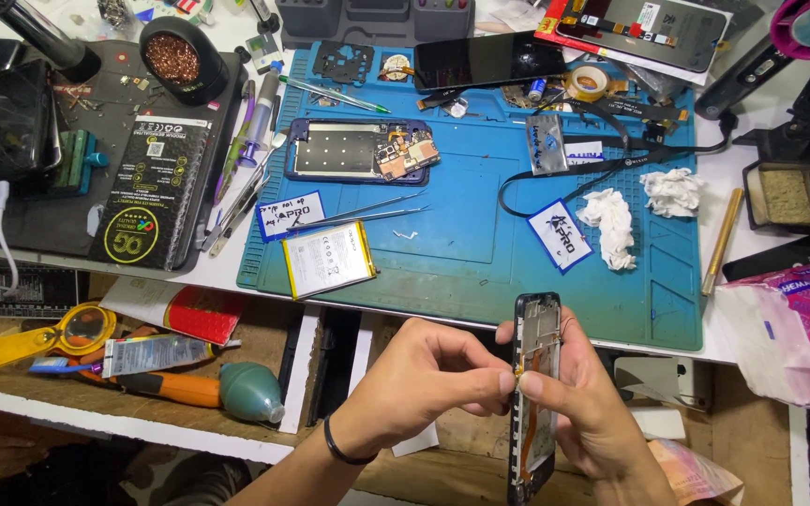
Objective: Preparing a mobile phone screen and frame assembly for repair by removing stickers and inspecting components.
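My right hand (592,412) grips an opened black phone frame (534,328) upright below the table's front edge; an orange flex strip runs down its inside. My left hand (433,375) pinches at the frame's left edge, fingertips meeting the right thumb near a small yellowish part. A black band circles my left wrist. On the blue work mat (480,253) above lie a disassembled phone (358,150) with its board exposed, a silver phone battery (328,259) and thin tweezers (372,214).
Crumpled white tissues (611,225) and paper labels lie on the mat's right. A dark phone screen (489,58) rests at the back. Brass wool pot (180,58) and black box at left. The lower shelf holds a yellow magnifier (58,337) and teal blower (250,392).
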